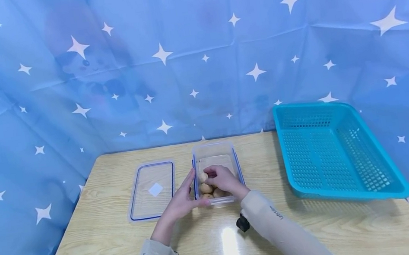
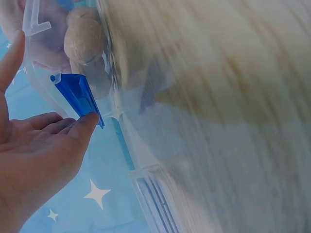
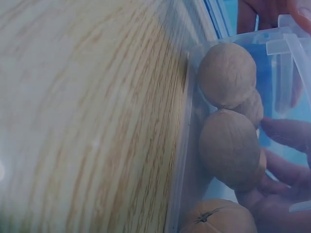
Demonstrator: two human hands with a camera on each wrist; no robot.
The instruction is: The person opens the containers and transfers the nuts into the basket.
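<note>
A clear plastic box (image 1: 213,148) with blue side clips holds several walnuts (image 1: 206,188) in its near left part. The left hand (image 1: 181,202) spans the near left corner, thumb along the near rim and straight fingers on the left side. In the left wrist view its fingertip touches the hanging blue clip (image 2: 77,96). Reaching into the box, the right hand (image 1: 224,179) has its fingertips curled at a walnut (image 1: 203,177) by the left wall. Through the clear wall in the right wrist view, its fingers (image 3: 286,170) appear close behind other walnuts (image 3: 229,145).
Left of the box lies the clear lid (image 1: 140,202) with a blue seal and a white label (image 1: 155,189). A turquoise plastic basket (image 1: 287,155) stands at the right of the wooden table (image 1: 107,245). Behind hangs a blue star-patterned curtain (image 1: 196,72).
</note>
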